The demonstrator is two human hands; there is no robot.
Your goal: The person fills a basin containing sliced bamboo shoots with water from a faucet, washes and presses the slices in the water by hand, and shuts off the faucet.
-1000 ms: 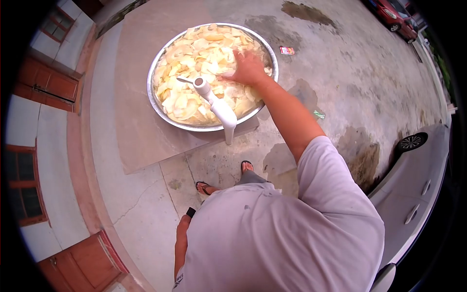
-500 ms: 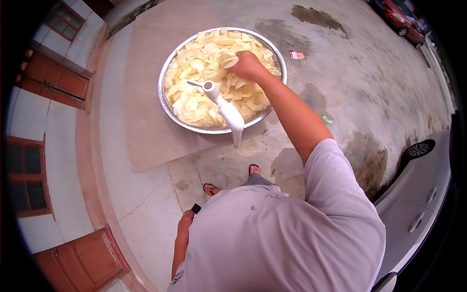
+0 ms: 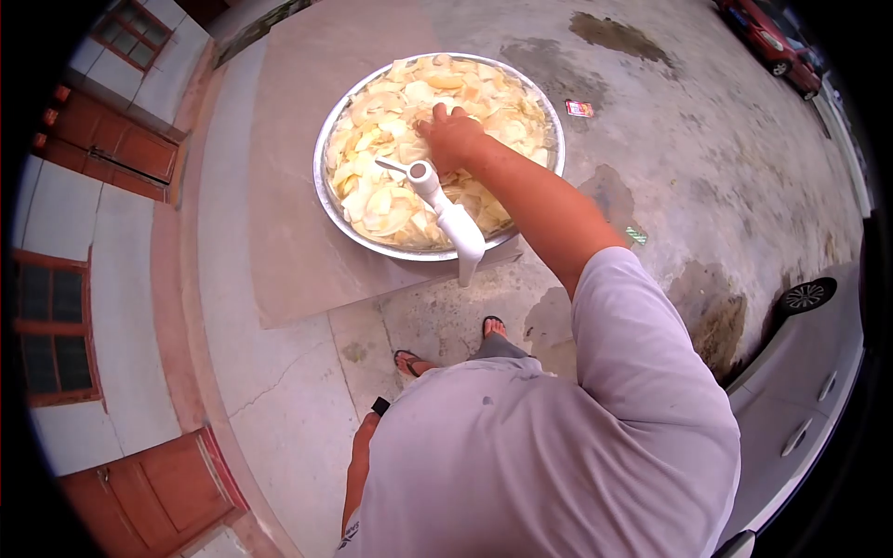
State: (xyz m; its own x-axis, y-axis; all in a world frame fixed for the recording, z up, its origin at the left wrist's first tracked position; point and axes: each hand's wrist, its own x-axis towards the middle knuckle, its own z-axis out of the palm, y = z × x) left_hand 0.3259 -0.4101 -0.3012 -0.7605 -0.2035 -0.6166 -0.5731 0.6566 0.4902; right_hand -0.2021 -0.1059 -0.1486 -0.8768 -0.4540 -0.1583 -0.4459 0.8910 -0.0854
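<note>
A large round metal basin [image 3: 322, 197] holds many pale yellow slices [image 3: 386, 209], which seem to lie in water. My right hand [image 3: 452, 139] rests on the slices near the basin's middle, palm down, fingers spread, with no slice visibly gripped. Just below it is a white plastic pipe fitting or tap [image 3: 456, 228] with a small lever, standing in front of the basin's near side. Down by my left hip, my left hand [image 3: 368, 426] is closed round a small black object [image 3: 380, 406]; the shirt partly hides that hand.
Under the basin is a flat grey-brown slab [image 3: 279, 270]. A red packet [image 3: 579, 109] and a green-and-white scrap [image 3: 636, 234] lie on the wet-stained concrete. A silver car [image 3: 805, 400] stands at right, a red car [image 3: 767, 42] farther off. Building doors and windows line the left.
Half a second ago my right hand held some slices raised; its fingers have since opened, and it has moved down and left among the slices. The whole view has shifted slightly.
</note>
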